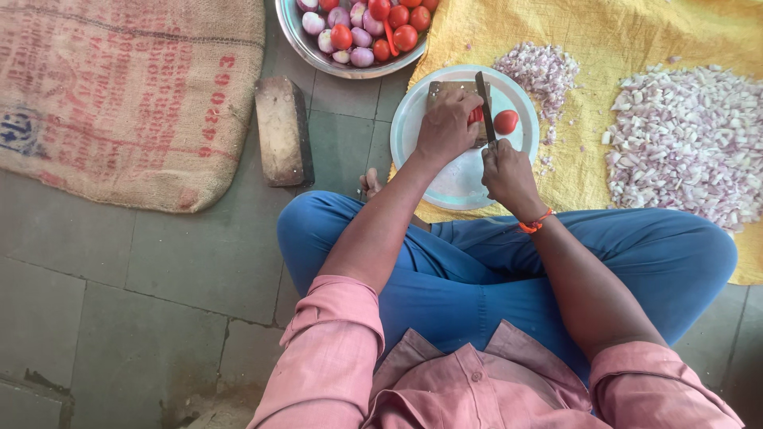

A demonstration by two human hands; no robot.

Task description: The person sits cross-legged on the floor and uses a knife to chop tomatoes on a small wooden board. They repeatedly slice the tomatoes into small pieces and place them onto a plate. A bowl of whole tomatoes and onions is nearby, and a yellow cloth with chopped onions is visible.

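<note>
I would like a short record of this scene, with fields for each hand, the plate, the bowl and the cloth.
left hand: presses a tomato on the board
right hand: holds a knife, blade on that tomato
plate: carries the board and a whole tomato
bowl: tomatoes and peeled onions
cloth: yellow, with chopped onion

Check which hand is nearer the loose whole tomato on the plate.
Right. The right hand grips the knife just below and left of the tomato. The left hand lies farther left, across the blade, pressing on the cutting block.
</note>
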